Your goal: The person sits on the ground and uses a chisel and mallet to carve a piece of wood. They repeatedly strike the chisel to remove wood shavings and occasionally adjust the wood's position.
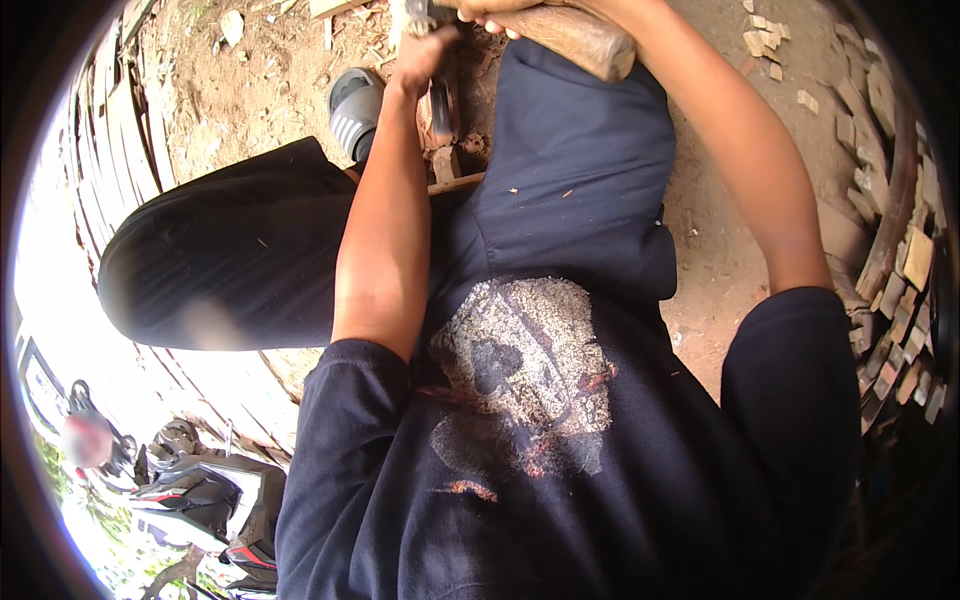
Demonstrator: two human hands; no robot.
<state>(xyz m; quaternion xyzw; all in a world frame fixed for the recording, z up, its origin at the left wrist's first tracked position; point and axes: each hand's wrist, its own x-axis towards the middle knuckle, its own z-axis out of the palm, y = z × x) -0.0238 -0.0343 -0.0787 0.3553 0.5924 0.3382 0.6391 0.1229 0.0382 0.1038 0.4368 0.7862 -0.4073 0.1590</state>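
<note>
Wooden handle (pixel 580 42) is at the top edge, over the right leg (pixel 585 140), gripped by the right hand (pixel 492 22). Left hand (pixel 427 56) is beside pale wood (pixel 403 20); its grip cannot be told. Loose chips (pixel 232 28) suggest some cutting done; remainder undetermined.

A thick, brown, rounded wooden handle (pixel 580 42) was held at a slant near the top edge of the view, its broad, blunt end tipped toward the lower right. Up and to its left showed a small, dark grey metal part (pixel 440 13); whether it joined the handle could not be told. Just beside the metal, a pale, rough piece of wood (pixel 408 18) was held, partly cut off above.
</note>
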